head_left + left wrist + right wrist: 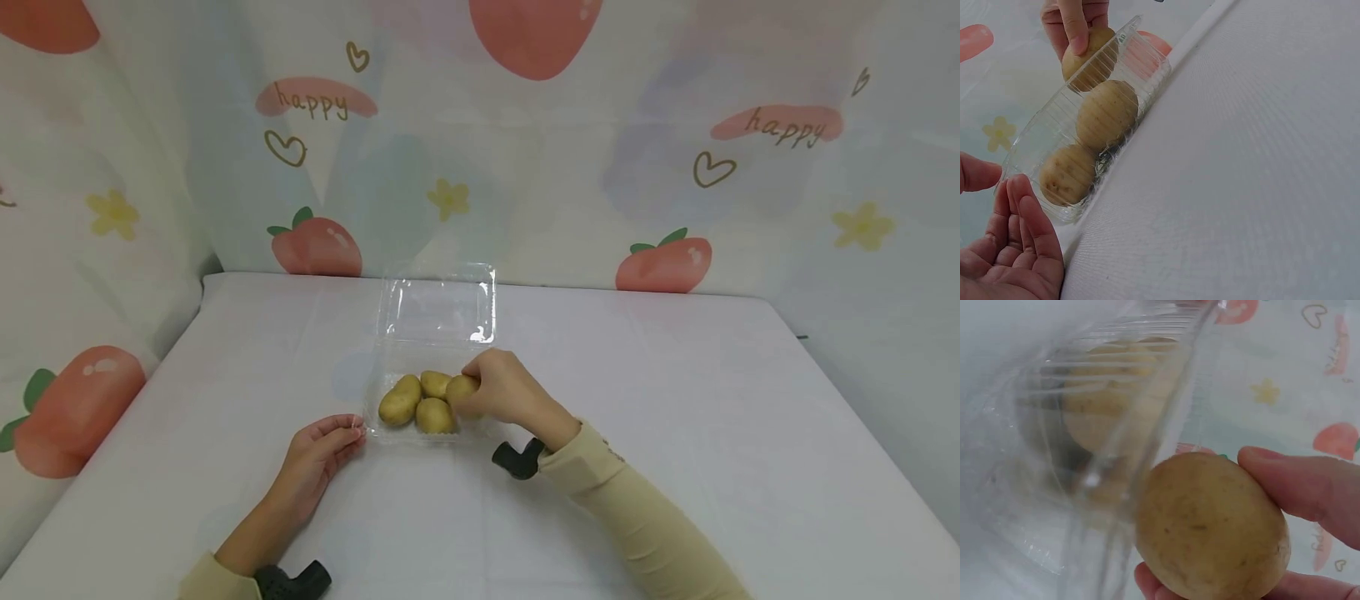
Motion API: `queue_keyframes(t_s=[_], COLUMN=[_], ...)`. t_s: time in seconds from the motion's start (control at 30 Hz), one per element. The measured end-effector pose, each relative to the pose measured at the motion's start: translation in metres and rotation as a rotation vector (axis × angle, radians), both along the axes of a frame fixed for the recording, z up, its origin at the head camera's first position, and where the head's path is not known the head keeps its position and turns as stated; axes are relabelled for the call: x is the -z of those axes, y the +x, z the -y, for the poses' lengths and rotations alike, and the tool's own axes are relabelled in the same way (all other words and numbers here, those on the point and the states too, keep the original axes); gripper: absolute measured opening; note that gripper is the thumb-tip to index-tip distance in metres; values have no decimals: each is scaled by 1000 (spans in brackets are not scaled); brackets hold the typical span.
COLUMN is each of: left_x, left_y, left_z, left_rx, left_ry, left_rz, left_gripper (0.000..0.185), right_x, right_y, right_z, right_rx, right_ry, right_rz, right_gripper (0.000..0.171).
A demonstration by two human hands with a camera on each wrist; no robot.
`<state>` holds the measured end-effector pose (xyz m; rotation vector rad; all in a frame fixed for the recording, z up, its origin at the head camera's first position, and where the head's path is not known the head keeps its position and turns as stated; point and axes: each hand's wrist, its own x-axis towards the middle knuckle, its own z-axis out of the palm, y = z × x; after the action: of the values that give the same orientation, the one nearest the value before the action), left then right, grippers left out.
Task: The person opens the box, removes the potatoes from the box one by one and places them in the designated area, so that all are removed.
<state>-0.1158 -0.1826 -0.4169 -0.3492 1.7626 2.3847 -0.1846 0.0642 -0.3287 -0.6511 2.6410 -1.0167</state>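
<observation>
A clear plastic clamshell box lies on the table with its lid tipped back. Three yellow potatoes, among them a long one and a round one, lie in its base. My right hand grips another potato between thumb and fingers at the box's right side. In the left wrist view this held potato overlaps the box's upper rim. My left hand pinches the box's left front corner between thumb and fingertips; its fingers lie against the clear wall.
A white cloth covers the table. Behind it hangs a curtain printed with fruit, hearts and flowers. Each wrist wears a black camera mount, such as the right one.
</observation>
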Motion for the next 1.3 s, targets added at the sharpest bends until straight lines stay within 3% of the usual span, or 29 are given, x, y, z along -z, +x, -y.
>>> queue_keyframes(t_s=[0.17, 0.4, 0.67, 0.9, 1.3], left_x=[0, 0, 0, 1, 1], left_y=[0, 0, 0, 0, 0], left_z=[0, 1, 0, 0, 0], left_rx=[-1, 3, 5, -1, -4], left_ry=[3, 2, 10, 3, 5], left_rz=[3, 6, -8, -1, -1], left_gripper=[16, 16, 14, 16, 14], right_x=[-4, -5, -5, -4, 5], right_y=[-1, -4, -6, -10, -20], right_z=[-4, -13, -25, -36, -54], right_rx=[10, 72, 157, 239, 389], right_ry=[-70, -135, -206, -260, -306], right_rz=[24, 22, 60, 73, 108], right_gripper=[11, 9, 35, 31, 46])
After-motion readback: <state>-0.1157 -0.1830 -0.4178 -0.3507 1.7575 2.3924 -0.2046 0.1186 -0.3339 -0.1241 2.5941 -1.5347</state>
